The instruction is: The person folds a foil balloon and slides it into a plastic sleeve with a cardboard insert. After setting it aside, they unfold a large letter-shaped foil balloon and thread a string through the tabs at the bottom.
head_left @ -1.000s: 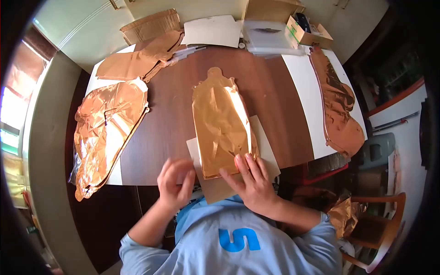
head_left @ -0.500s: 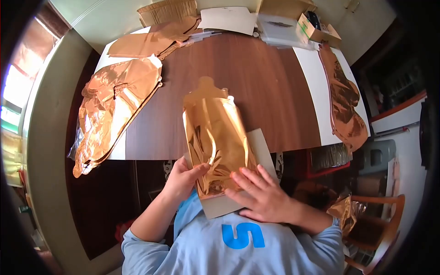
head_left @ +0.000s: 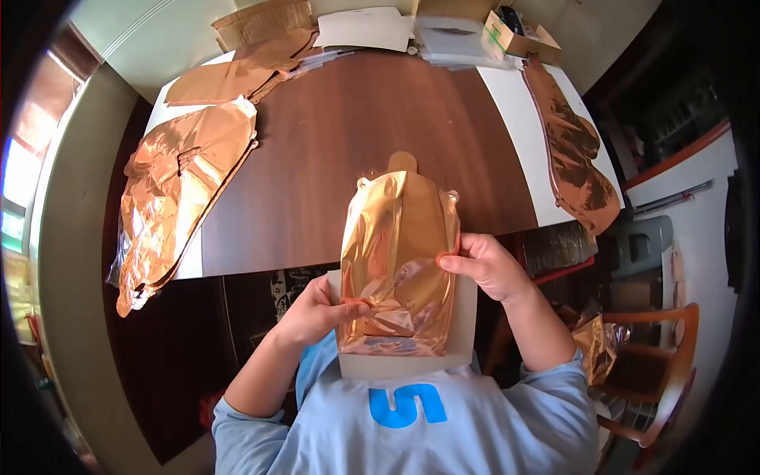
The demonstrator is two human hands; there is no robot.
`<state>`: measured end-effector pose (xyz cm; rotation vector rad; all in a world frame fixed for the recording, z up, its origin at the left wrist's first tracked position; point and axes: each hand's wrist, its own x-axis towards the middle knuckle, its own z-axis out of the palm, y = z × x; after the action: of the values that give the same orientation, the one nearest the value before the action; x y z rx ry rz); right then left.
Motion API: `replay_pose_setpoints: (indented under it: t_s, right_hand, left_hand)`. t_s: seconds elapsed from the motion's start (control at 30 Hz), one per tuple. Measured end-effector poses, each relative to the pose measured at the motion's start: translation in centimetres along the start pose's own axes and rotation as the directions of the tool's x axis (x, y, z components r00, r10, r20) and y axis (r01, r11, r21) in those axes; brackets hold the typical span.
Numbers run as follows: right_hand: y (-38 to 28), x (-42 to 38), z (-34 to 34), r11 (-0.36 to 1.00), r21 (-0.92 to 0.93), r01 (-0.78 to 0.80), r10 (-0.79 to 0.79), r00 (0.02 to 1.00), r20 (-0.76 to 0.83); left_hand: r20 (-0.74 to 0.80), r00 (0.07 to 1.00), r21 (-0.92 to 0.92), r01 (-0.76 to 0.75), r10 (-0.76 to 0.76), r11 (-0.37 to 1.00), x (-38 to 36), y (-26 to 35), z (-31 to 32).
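A folded sheet of shiny gold foil [head_left: 400,261] lies over a pale grey board [head_left: 404,365] near my chest, its rounded tab pointing at the table. My left hand [head_left: 323,311] pinches the lower left side of the foil and board, thumb on top. At the foil's right edge, my right hand [head_left: 484,267] grips it between thumb and fingers, higher up than the left one. Fingers behind the foil and board are hidden.
Crumpled gold foil pieces lie on the brown table [head_left: 356,119] at left, with another foil piece [head_left: 570,150] at right. A white sheet [head_left: 362,29], clear plastic and a cardboard box [head_left: 522,39] stand at the back. A wooden chair [head_left: 669,372] is at lower right.
The foil and board have turned more upright and shifted right. My right hand has gone from lying spread on the foil to gripping its right edge; the left keeps its hold.
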<state>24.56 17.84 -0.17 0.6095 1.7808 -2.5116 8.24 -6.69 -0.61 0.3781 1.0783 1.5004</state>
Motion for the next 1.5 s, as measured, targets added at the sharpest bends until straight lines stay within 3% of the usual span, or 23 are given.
replay_pose_setpoints:
  t_s: [0.13, 0.33, 0.53, 0.67, 0.8, 0.93, 1.07, 1.17, 1.27, 1.37, 1.4, 1.5]
  right_hand:
    - [-0.2, 0.0, -0.5, 0.994, -0.069, -0.082, 0.085, 0.995, 0.043]
    - [-1.4, 0.7, -0.1, 0.981, -0.185, -0.061, 0.064, 0.998, 0.008]
    - [-0.8, 0.5, 0.1, 0.988, -0.151, -0.019, 0.012, 0.999, -0.043]
    - [-0.6, 0.1, 1.0, 0.989, -0.137, 0.054, -0.072, 0.989, -0.132]
    - [-0.8, -1.3, 1.6, 0.961, -0.2, 0.193, -0.225, 0.962, -0.152]
    - [0.1, -2.2, 1.0, 0.871, -0.422, 0.251, -0.331, 0.935, -0.127]
    - [-0.8, -3.4, 1.8, 0.94, -0.236, 0.245, -0.296, 0.931, -0.214]
    - [-1.0, -3.9, 2.2, 0.928, -0.26, 0.268, -0.329, 0.915, -0.233]
    - [-0.2, -3.9, 1.8, 0.88, -0.293, 0.374, -0.436, 0.88, -0.188]
    - [-0.7, -4.3, 1.4, 0.858, -0.377, 0.349, -0.415, 0.903, -0.109]
    - [-1.0, -4.0, 1.4, 0.748, -0.524, 0.407, -0.498, 0.866, -0.039]
    - [-2.8, -4.2, 2.3, 0.691, -0.63, 0.354, -0.462, 0.887, -0.009]
  left_hand:
    - [-0.093, 0.996, -0.146, -0.009, -0.005, 0.989, -0.2, 0.0, 0.2]
    - [-0.078, 0.995, -0.03, 0.065, -0.067, 0.997, 0.2, -0.2, -0.8]
    - [-0.197, 0.978, 0.005, -0.067, 0.067, 0.998, 0.0, -0.2, -0.2]
    - [-0.273, 0.94, 0.135, -0.172, 0.203, 0.976, 0.3, 0.0, -0.2]
    - [-0.25, 0.925, 0.227, -0.232, 0.287, 0.946, -0.3, 1.3, 1.2]
    - [-0.192, 0.909, 0.378, -0.279, 0.37, 0.883, -0.9, 1.2, 1.5]
    - [-0.106, 0.916, 0.453, -0.301, 0.386, 0.839, -1.4, 1.5, 1.5]
    - [-0.109, 0.901, 0.429, -0.338, 0.42, 0.838, -1.2, 1.3, 1.6]
    - [-0.063, 0.892, 0.526, -0.352, 0.449, 0.774, -1.1, 1.0, 1.1]
    - [-0.073, 0.921, 0.605, -0.264, 0.383, 0.751, -1.6, 1.5, 1.2]
    - [-0.076, 0.921, 0.611, -0.26, 0.382, 0.748, -1.7, 1.7, 1.3]
    - [-0.089, 0.927, 0.635, -0.229, 0.365, 0.737, -1.9, 2.3, 1.7]
